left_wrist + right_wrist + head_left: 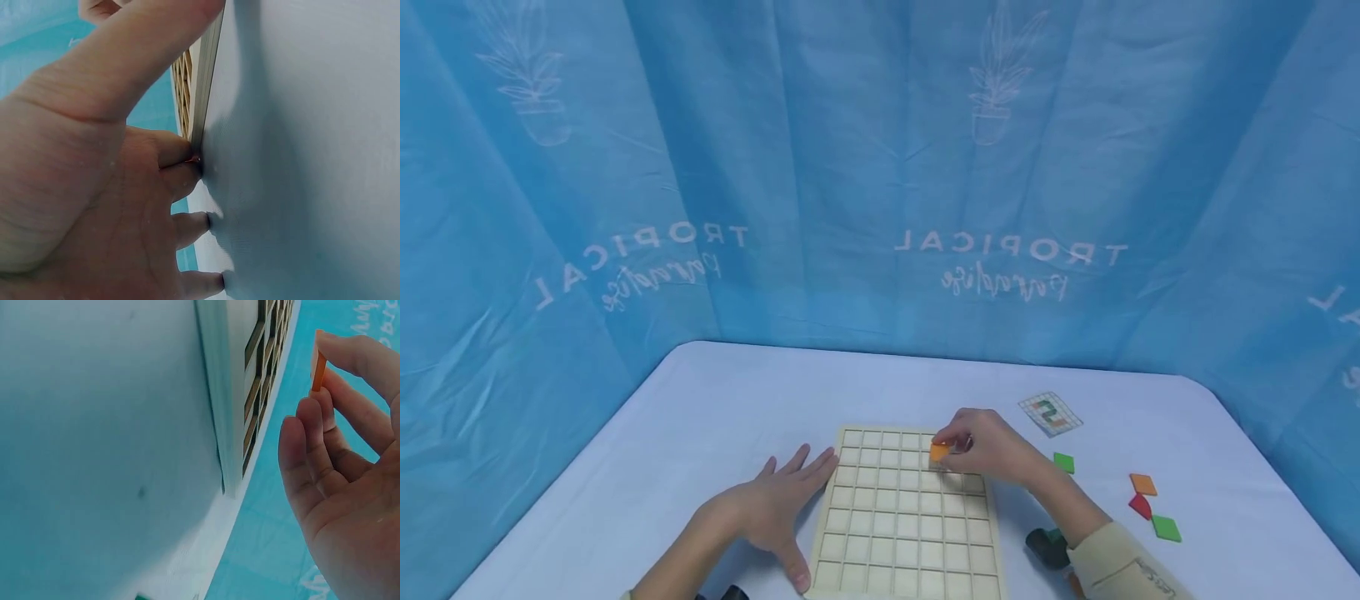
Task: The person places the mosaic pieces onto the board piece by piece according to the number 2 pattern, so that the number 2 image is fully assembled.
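Observation:
A pale grid board (895, 517) with many square cells lies flat on the white table. My right hand (988, 442) pinches an orange tile (938, 452) between thumb and fingers above the board's far right cells. In the right wrist view the orange tile (319, 372) is seen edge-on, apart from the board (234, 394). My left hand (775, 504) lies with fingers spread at the board's left side. Its thumb and fingertips touch the board's edge and the table, as the left wrist view shows with the hand (94, 187) beside the board's rim (207, 81).
A card with a gridded pattern (1051, 414) lies at the back right. Right of the board are a green tile (1063, 462), another orange tile (1143, 485), a red piece (1141, 506) and a second green tile (1167, 527). A blue curtain (880, 167) hangs behind the table.

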Available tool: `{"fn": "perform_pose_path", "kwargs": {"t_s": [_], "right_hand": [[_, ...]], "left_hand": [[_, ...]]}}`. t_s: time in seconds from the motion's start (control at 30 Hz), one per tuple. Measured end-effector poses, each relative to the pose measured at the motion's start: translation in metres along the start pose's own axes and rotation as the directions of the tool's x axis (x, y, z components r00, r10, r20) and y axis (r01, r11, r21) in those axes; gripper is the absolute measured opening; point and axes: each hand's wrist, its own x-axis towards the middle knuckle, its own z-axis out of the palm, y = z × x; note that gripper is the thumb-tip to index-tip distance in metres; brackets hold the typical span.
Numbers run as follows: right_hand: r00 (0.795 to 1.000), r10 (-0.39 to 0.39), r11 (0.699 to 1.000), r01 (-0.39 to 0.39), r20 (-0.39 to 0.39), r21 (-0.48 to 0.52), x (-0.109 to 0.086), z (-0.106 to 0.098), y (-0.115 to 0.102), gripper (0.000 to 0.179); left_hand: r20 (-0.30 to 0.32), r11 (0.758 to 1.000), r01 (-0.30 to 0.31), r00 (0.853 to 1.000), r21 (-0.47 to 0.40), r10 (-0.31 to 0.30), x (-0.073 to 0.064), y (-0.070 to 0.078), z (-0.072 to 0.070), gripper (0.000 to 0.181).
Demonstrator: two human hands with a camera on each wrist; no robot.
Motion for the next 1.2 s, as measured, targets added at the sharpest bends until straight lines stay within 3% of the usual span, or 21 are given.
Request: {"fn": "perform_pose_path", "kwargs": {"t_s": [0.3, 0.7, 1.2], "right_hand": [[0.999, 0.035, 0.999, -0.035, 0.007, -0.029, 0.011, 0.008, -0.006, 0.024], [0.998, -0.024, 1.000, 0.025, 0.050, -0.013, 0.023, 0.020, -0.012, 0.023], [0.996, 0.004, 1.000, -0.002, 0.087, -0.017, 0.041, 0.028, -0.024, 0.023]], "left_hand": [[0.014, 1.000, 0.031, 0.999, 0.006, -0.031, 0.003, 0.001, -0.001, 0.145], [0.014, 1.000, 0.026, 1.000, 0.001, -0.026, 0.003, 0.000, -0.001, 0.146], [0.026, 0.997, 0.071, 0.997, -0.002, -0.071, 0.004, 0.001, -0.001, 0.145]]}}
